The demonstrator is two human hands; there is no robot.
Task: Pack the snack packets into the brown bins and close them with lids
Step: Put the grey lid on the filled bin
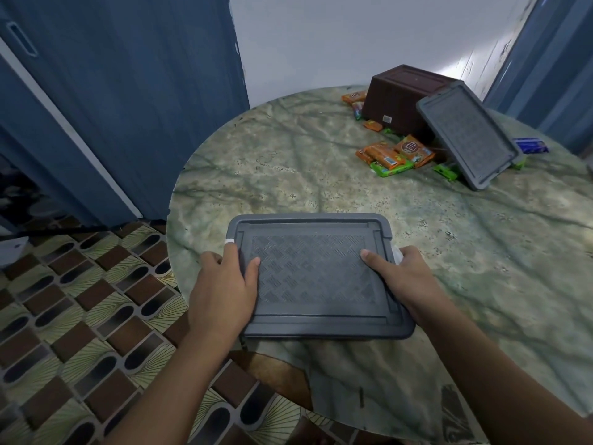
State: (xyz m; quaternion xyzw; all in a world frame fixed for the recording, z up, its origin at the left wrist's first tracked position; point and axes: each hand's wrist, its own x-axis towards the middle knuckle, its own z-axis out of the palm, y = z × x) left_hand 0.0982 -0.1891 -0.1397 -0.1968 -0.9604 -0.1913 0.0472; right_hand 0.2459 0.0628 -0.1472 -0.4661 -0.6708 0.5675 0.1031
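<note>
Both hands, left [224,284] and right [407,281], gripped the short ends of the grey lid [314,274], its long axis spanning between them, while the loose snack packets [394,155] lay well ahead, nearer the right hand

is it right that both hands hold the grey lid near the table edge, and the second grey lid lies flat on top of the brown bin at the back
Not quite. The head view shows the second grey lid leaning tilted against the side of the brown bin, its lower edge on the table. The left hand and right hand do hold the near grey lid.

Bare forearms; white tape on L fingertip [229,241].
</note>
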